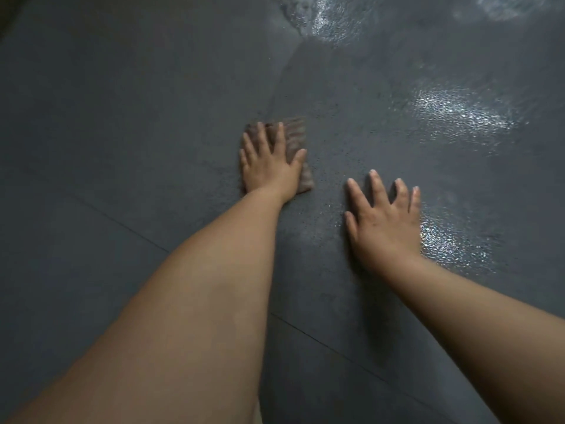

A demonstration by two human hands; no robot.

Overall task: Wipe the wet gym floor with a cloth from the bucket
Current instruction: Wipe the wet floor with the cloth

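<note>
My right hand lies nearest to me, flat on the floor, palm down, fingers straight and spread wide, holding nothing. The forearm behind it runs off the lower right corner. A wet, glinting patch sits just beside its outer edge.

Further out, my left hand presses flat on the cloth, fingers straight and fanned, thumb out to the right; nothing is curled round the fabric. My left arm is stretched long, filling the lower left of the view. The cloth is a small brownish ribbed rectangle, spread on the floor near the middle of what I can see, its far edge and right side showing past my fingers, the rest hidden under my palm.

The floor is dark grey and finely speckled, with thin seam lines crossing diagonally. It looks matt to the left, while shiny wet areas lie to the right and toward the far edge. The light is dim, and the far corners blur out.
</note>
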